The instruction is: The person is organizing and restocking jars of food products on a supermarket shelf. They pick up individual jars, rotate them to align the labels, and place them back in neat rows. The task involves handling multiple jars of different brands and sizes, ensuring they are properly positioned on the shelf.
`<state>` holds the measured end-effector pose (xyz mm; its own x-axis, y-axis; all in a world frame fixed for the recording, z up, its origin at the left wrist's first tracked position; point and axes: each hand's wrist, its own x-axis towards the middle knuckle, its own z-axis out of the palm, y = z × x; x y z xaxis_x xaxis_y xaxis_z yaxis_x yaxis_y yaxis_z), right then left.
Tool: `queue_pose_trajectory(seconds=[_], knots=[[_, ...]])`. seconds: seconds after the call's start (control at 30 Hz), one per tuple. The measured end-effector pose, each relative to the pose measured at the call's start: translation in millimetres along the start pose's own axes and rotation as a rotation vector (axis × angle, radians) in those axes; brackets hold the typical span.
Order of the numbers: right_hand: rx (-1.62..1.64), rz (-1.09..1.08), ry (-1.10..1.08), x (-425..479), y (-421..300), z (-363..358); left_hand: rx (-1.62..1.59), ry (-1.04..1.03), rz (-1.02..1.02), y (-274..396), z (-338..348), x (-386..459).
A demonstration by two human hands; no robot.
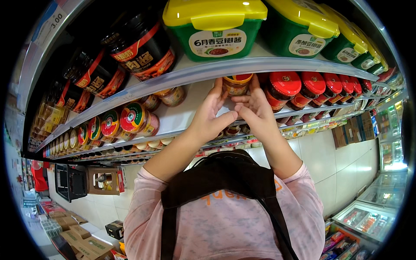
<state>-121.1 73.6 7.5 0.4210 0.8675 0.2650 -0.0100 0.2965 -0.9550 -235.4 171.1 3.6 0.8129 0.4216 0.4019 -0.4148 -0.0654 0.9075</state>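
Note:
My left hand (214, 113) and my right hand (255, 109) reach into a white store shelf, on either side of a glass jar (236, 85) with a red and yellow lid. Fingers of both hands lie along its sides, and the thumbs meet in front of it. The shelf's front rail above hides part of the lid. Red-lidded sauce jars (285, 86) stand in a row just right of my right hand. Left of my hands, further along the shelf, are jars with red, green and yellow lids (133, 118), with a few more jars (171, 96) behind them.
Green tubs with yellow lids (216, 32) and black sauce jars (143, 48) fill the upper shelf, behind its curved clear rail (201, 70). Lower shelves carry more jars. A black basket (70, 182), cardboard boxes (84, 242) and a chest freezer (364, 219) stand around on the tiled floor.

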Motion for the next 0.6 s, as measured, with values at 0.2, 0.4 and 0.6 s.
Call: queue_pose_trajectory(seconds=[0.2, 0.4, 0.6], knots=[[-0.030, -0.049, 0.005, 3.7, 6.0, -3.2, -0.006, 0.017, -0.040, 3.7, 3.8, 5.5], [-0.013, -0.034, 0.006, 6.4, 8.5, -5.0, -0.008, 0.014, -0.064, 4.7, 5.0, 7.4], [-0.008, 0.001, -0.010, 7.1, 6.2, -6.6, 0.011, 0.011, -0.083, 1.6, 2.9, 8.3]])
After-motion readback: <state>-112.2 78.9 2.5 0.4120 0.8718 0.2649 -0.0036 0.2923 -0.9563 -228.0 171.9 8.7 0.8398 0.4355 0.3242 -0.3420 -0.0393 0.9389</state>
